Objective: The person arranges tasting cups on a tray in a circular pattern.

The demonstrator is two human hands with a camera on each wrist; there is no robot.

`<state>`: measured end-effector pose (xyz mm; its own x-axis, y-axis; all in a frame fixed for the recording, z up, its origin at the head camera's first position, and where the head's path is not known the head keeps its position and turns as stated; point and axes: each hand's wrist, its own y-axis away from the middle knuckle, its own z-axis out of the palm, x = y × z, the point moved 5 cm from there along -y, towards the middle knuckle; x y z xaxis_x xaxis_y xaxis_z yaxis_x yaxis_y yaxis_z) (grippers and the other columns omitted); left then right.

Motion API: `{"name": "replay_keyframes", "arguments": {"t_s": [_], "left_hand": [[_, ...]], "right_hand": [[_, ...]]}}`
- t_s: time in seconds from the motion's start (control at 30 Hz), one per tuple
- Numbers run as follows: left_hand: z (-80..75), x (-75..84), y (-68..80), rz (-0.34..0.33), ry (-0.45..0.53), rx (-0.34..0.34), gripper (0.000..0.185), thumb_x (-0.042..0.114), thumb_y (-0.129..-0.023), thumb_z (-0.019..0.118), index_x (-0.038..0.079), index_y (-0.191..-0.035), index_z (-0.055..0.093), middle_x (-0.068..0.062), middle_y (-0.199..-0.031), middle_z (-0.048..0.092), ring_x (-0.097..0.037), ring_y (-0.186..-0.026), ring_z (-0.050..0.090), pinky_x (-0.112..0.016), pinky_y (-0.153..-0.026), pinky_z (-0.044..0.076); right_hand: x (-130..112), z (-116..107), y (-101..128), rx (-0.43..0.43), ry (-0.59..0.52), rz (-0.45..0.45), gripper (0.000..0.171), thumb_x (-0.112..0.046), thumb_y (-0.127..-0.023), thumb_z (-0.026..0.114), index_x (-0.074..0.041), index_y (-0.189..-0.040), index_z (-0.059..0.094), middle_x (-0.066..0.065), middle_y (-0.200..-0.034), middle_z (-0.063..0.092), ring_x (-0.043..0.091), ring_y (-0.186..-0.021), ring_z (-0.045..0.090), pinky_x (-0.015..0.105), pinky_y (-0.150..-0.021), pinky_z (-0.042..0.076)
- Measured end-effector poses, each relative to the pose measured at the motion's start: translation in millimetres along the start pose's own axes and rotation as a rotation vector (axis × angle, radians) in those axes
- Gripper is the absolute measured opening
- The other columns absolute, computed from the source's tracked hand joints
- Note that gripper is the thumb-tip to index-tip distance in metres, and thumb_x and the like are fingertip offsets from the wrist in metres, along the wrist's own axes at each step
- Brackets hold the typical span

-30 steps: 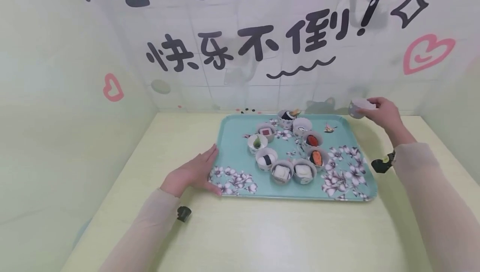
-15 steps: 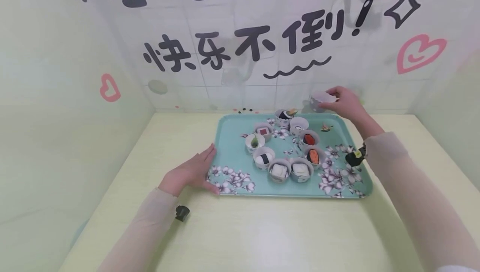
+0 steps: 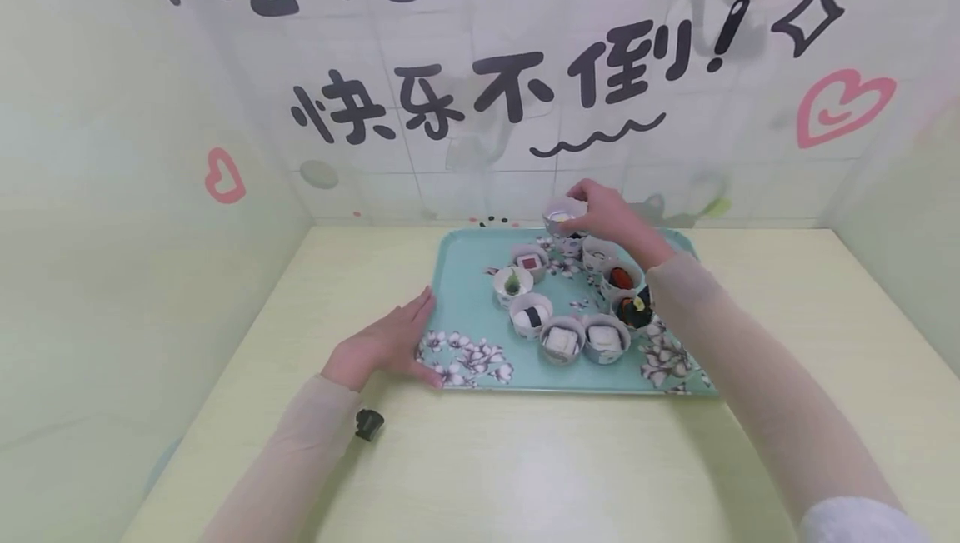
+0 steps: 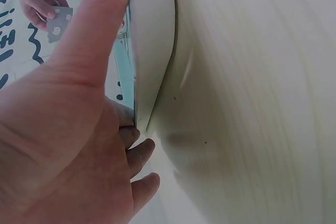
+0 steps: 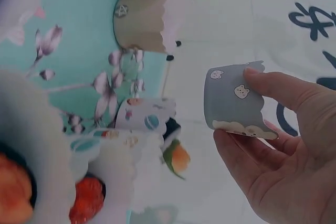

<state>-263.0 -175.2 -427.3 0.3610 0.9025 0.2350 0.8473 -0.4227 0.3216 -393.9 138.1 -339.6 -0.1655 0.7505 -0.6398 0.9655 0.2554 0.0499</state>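
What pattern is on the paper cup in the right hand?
Grey paper cup with small white bear faces, clearest in the right wrist view.

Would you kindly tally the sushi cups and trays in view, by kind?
Small scalloped paper cups with toy sushi standing on the tray: 9
Grey scalloped paper cup pinched in the fingers of the right hand, above the tray's far edge: 1
Teal rectangular tray with flower print: 1
Total: 11

The right forearm [image 3: 720,343] hides the near-right corner of the teal flowered plastic tray [image 3: 465,293] and perhaps one orange-topped paper cup; wall lettering is cropped above.
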Motion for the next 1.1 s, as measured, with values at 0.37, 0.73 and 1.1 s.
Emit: {"name": "replay_keyframes", "arguments": {"t_s": [0.37,0.73,1.1], "left_hand": [[0.5,0.0,-1.1,-0.004,-0.002,0.001,0.139,0.064,-0.066,0.082,-0.003,-0.158,0.003,-0.020,-0.168,-0.003,-0.043,-0.154,0.011,-0.054,-0.126,0.019],[-2.1,0.7,0.4,-0.016,0.007,-0.007,0.139,0.063,-0.065,0.082,-0.002,-0.158,0.002,-0.019,-0.168,-0.004,-0.043,-0.154,0.010,-0.055,-0.126,0.018],[-0.6,1.2,-1.8,-0.010,0.015,-0.005,0.140,0.063,-0.065,0.083,-0.002,-0.159,0.002,-0.019,-0.168,-0.004,-0.043,-0.154,0.010,-0.055,-0.126,0.018]], "right_hand": [[-13.6,28.2,-13.4,-0.037,0.112,-0.026,0.049,-0.014,-0.089,0.075,-0.004,-0.130,0.050,0.015,-0.132,0.058,0.031,-0.116,0.056,0.049,-0.105,0.051],[-19.4,35.6,-14.1,-0.034,0.155,-0.064,0.049,-0.012,-0.087,0.076,-0.001,-0.128,0.052,0.017,-0.129,0.059,0.032,-0.117,0.056,0.049,-0.105,0.050],[-15.8,40.8,-14.6,-0.046,0.124,-0.022,0.050,-0.017,-0.087,0.076,-0.002,-0.129,0.052,0.016,-0.129,0.059,0.031,-0.116,0.056,0.048,-0.106,0.051]]}}
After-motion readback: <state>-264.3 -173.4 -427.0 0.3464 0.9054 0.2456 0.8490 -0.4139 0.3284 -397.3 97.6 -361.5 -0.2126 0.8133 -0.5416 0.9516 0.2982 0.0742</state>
